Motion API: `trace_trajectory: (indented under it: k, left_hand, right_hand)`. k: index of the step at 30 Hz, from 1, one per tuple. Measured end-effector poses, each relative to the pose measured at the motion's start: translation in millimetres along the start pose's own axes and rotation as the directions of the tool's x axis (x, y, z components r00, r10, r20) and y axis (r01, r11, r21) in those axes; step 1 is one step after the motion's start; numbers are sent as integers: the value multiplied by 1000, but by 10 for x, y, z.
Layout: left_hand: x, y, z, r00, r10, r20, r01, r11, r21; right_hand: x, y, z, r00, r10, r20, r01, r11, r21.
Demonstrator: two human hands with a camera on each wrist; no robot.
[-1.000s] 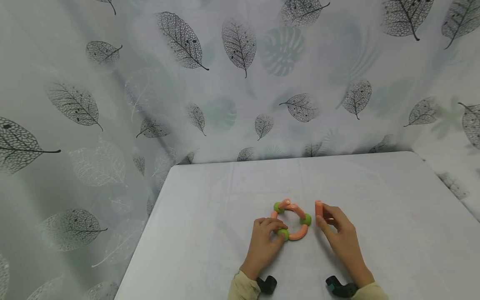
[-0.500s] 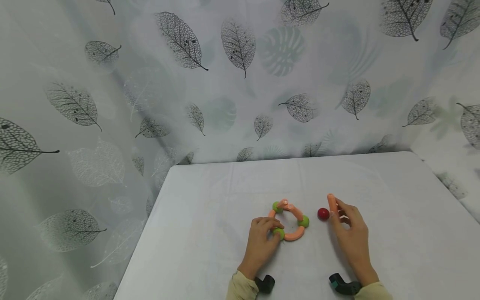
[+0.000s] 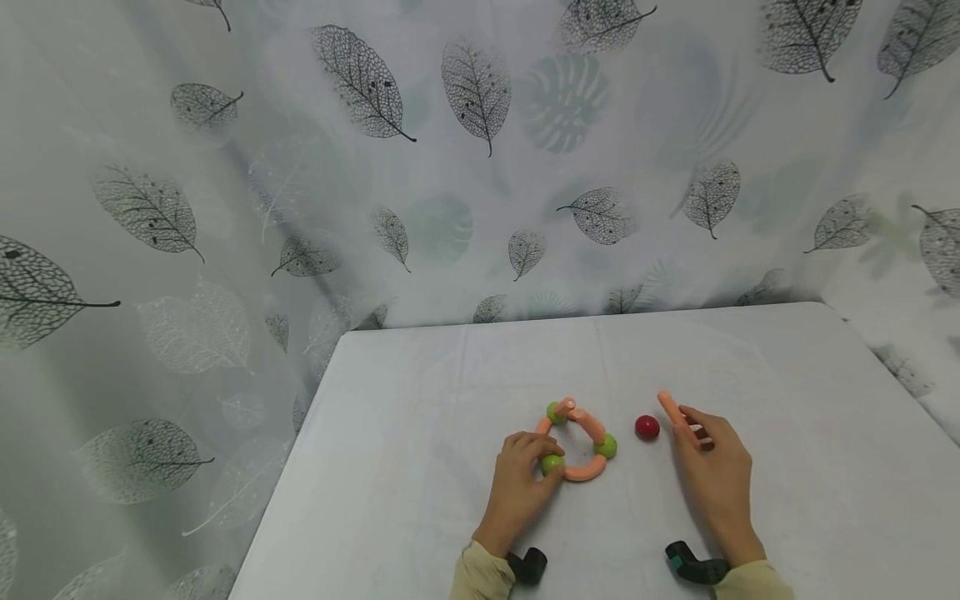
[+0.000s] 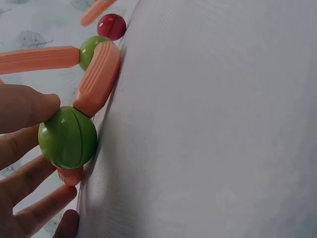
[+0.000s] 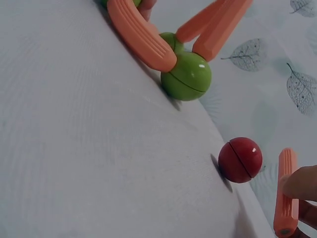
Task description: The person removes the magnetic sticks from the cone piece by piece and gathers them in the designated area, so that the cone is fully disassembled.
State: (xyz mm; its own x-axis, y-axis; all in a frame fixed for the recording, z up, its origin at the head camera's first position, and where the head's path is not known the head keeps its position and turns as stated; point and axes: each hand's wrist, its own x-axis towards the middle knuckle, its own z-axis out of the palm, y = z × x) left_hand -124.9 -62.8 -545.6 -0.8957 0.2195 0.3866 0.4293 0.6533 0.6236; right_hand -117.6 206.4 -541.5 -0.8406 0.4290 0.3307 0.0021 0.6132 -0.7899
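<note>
A: Item one, the ring (image 3: 576, 442): orange ribbed rods joined by green balls, lying flat on the table (image 3: 420, 467), near the front edge, centre.

B: Hands on it?

A: The left hand (image 3: 521, 487) only. Its fingers curl round the nearest green ball (image 4: 68, 137), thumb on one side and fingertips on the other. The wrist view shows that ball joined to a curved rod (image 4: 97, 77) and a second green ball (image 5: 186, 74) further along.

B: Item two?

A: A loose rod (image 3: 677, 419), orange, straight, ribbed along its length. The right hand (image 3: 712, 483) pinches it at the lower end; the upper end slants away toward the curtain (image 3: 480, 158).

B: Item three?

A: A red ball (image 3: 647, 427), alone on the table between the ring and the loose rod, touching neither. It shows a seam round its middle.

B: Handling notes?

A: All pieces look like hard, light plastic, stiff and not fragile. The balls are glossy and probably slippery, and likely to roll if nudged. The ribs should give the rods a surer grip, so a rod is best taken mid-length. The ring's joints may part if lifted by one ball; holding it at two opposite points seems safer.
</note>
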Motion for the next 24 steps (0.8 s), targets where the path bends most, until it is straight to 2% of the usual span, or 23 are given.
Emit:
trace_trajectory:
  k: [7, 15, 24]
  left_hand:
    - [-3, -35, -6, 1000, 9, -7, -9, 999, -32]
    - [6, -62, 10, 1000, -9, 0, 9, 997, -76]
    - [0, -58, -3, 995, 51, -86, -57, 996, -68]
  right_hand:
    - [18, 20, 10, 996, 64, 63, -60, 996, -60]
    - [28, 75, 35, 994, 65, 91, -56, 994, -99]
    - [34, 52, 35, 991, 50, 127, -32, 989, -145]
